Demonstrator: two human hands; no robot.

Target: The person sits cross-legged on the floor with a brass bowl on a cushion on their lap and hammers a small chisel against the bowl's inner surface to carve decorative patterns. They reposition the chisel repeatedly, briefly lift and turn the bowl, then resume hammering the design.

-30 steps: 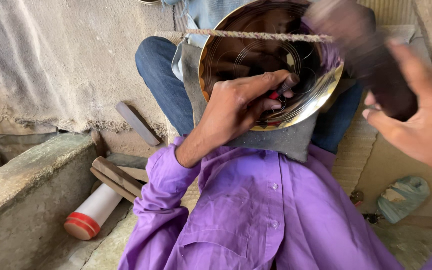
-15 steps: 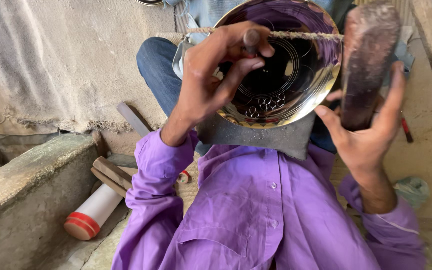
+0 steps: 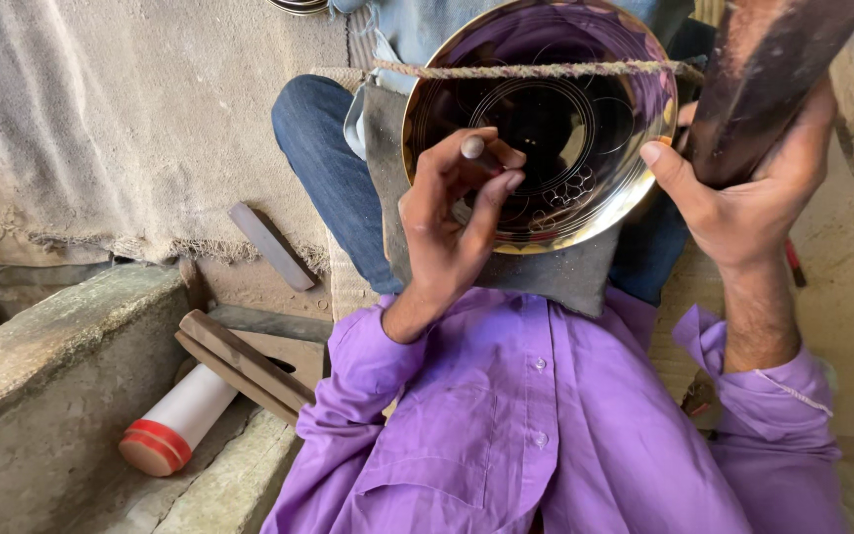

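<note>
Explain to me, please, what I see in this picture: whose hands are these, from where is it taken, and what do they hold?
The camera sits on the person's head and looks down, so both hands belong to the wearer in the purple shirt. The left hand pinches a small metal punch against a shiny round brass bowl resting on the lap, with a rope across it. The right hand grips a dark wooden mallet. At lower left lies a white cylinder with a red cap.

Shiny engraved brass bowl tilted on lap, rope-held.
</note>
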